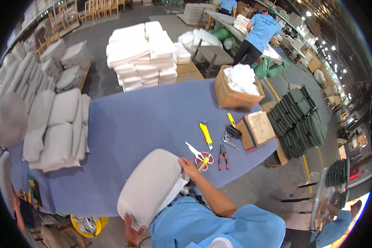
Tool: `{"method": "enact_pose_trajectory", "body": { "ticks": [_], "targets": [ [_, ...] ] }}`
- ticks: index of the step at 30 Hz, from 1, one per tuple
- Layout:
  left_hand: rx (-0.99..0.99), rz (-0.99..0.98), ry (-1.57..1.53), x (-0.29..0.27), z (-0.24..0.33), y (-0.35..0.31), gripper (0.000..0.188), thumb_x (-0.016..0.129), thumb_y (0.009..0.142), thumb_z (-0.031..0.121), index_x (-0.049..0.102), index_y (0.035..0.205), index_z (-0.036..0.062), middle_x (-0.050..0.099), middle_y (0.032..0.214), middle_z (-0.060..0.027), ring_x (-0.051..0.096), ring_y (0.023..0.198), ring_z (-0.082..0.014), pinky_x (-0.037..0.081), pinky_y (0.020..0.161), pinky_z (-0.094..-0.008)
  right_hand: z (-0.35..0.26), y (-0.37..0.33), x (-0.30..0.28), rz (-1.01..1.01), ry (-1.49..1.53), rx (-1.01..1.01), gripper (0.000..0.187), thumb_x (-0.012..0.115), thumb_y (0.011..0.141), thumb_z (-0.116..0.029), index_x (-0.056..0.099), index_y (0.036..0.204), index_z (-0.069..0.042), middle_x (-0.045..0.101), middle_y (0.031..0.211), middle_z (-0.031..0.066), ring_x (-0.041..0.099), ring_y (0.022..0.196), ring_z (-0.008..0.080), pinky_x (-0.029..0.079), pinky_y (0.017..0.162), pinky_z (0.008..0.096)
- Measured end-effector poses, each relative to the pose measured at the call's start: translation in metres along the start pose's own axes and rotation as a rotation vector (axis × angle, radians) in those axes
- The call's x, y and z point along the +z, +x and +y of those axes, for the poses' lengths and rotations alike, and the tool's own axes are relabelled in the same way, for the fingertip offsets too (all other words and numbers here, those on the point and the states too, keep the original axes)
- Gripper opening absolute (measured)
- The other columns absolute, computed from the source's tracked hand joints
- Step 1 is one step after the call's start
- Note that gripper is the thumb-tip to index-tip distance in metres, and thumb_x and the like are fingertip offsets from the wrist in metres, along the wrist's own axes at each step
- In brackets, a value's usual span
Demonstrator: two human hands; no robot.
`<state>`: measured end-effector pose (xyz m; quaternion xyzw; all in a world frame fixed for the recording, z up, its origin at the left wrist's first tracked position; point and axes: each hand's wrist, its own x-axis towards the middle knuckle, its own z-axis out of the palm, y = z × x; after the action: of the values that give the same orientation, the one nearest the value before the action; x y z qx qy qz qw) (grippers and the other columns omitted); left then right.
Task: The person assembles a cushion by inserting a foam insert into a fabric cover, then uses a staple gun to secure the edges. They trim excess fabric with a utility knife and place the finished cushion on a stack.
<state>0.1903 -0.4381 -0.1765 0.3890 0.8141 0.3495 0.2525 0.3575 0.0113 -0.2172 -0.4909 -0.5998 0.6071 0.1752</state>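
A light grey upholstered chair cushion is tilted at the table's front edge, close against my body. My right hand grips its right edge, fingers curled over the fabric. Its lower left corner is held by my left hand, with part of the fingers hidden under it. White material shows along the cushion's near side. Just beyond my right hand lie scissors with red-and-white handles and a yellow-handled tool. Farther off are a yellow utility knife and red-and-black pliers.
The blue-topped table carries stacked grey cushions at left. At right stand a carton of white stuffing and a smaller box. White foam pads rise beyond; dark green cushions sit rightward. Another person works behind.
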Motion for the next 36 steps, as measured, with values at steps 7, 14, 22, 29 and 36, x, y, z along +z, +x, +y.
{"method": "enact_pose_trajectory", "body": {
  "ticks": [7, 14, 22, 29, 36],
  "targets": [
    [-0.455, 0.362, -0.681, 0.046, -0.082, 0.035, 0.079, 0.075, 0.092, 0.035, 0.038, 0.155, 0.004, 0.046, 0.154, -0.0262, 0.048, 0.139, -0.0377, 0.039, 0.114, -0.0463, 0.02, 0.043, 0.005, -0.056, -0.013, 0.011, 0.051, 0.054, 0.104, -0.043, 0.068, 0.125, 0.001, 0.073, 0.113, 0.0136, 0.065, 0.109, 0.0218, 0.049, 0.097, 0.0372],
    [-0.743, 0.521, -0.345, -0.002, -0.012, 0.038, 0.062, 0.067, 0.098, 0.036, 0.052, 0.142, -0.0059, 0.066, 0.131, -0.0236, 0.066, 0.114, -0.0342, 0.053, 0.096, -0.0452, -0.009, 0.04, 0.011, -0.128, -0.186, -0.158, 0.039, 0.06, 0.103, -0.032, 0.069, 0.123, 0.0, 0.073, 0.101, 0.0068, 0.065, 0.091, 0.0149, 0.052, 0.082, 0.0326],
    [-0.006, 0.689, -0.56, -0.219, 0.166, 0.08, 0.065, 0.057, 0.101, 0.042, 0.048, 0.148, -0.0019, 0.059, 0.142, -0.0176, 0.057, 0.128, -0.0279, 0.043, 0.111, -0.0406, -0.046, -0.049, 0.025, -0.59, 0.22, 0.067, 0.043, 0.061, 0.105, -0.021, 0.054, 0.143, -0.003, 0.074, 0.108, 0.0085, 0.068, 0.093, 0.0134, 0.054, 0.085, 0.0292],
    [0.094, 0.476, -1.404, -0.151, 0.147, 0.15, 0.068, 0.042, 0.106, 0.056, 0.05, 0.147, 0.0023, 0.064, 0.133, -0.016, 0.065, 0.117, -0.0284, 0.051, 0.103, -0.0419, -0.077, -0.1, 0.062, -1.305, -0.049, -0.163, 0.042, 0.065, 0.103, -0.037, 0.067, 0.123, -0.001, 0.076, 0.094, 0.0058, 0.07, 0.084, 0.0124, 0.053, 0.074, 0.0283],
    [-0.299, 0.26, -1.221, -0.015, 0.057, 0.201, 0.069, 0.042, 0.106, 0.058, 0.049, 0.147, 0.0033, 0.064, 0.133, -0.0168, 0.065, 0.116, -0.0299, 0.052, 0.103, -0.0434, -0.126, -0.087, 0.064, -0.945, -0.449, -0.388, 0.049, 0.058, 0.102, -0.053, 0.071, 0.115, -0.007, 0.071, 0.104, 0.01, 0.07, 0.081, 0.0203, 0.054, 0.073, 0.0332]
  ]
}}
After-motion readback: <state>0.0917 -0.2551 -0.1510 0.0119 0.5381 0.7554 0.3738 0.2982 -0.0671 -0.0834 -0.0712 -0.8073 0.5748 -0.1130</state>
